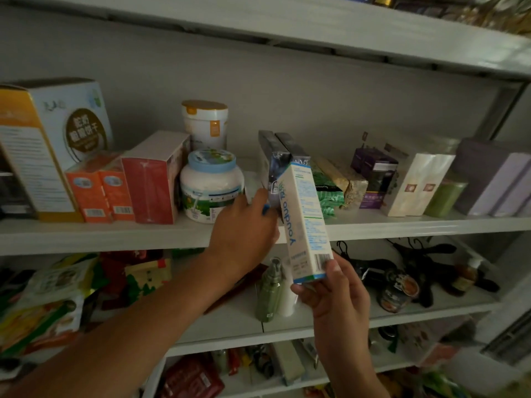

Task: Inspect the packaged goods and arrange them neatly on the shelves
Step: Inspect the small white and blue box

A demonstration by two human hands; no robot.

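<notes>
In front of the middle shelf [115, 234], my right hand [334, 288] pinches the bottom end of the white-and-blue carton [304, 214], which stands tilted. My left hand [244, 225] is at the dark blue packet [276, 176] on the shelf; gripping or only touching, I can't tell.

On the white-and-blue carton [306, 222], a brand word is printed in large blue letters running lengthwise and upside down; "You" can be made out at its start, and the remaining letters are uncertain. A barcode is seen near the carton's lower end, its digits too small to read. On the large box [71, 124], white Chinese characters are set in a round brown badge, apparently ending in "饼干". Barcodes are carried low on the orange boxes [100, 191]; their digits are unreadable.
</notes>
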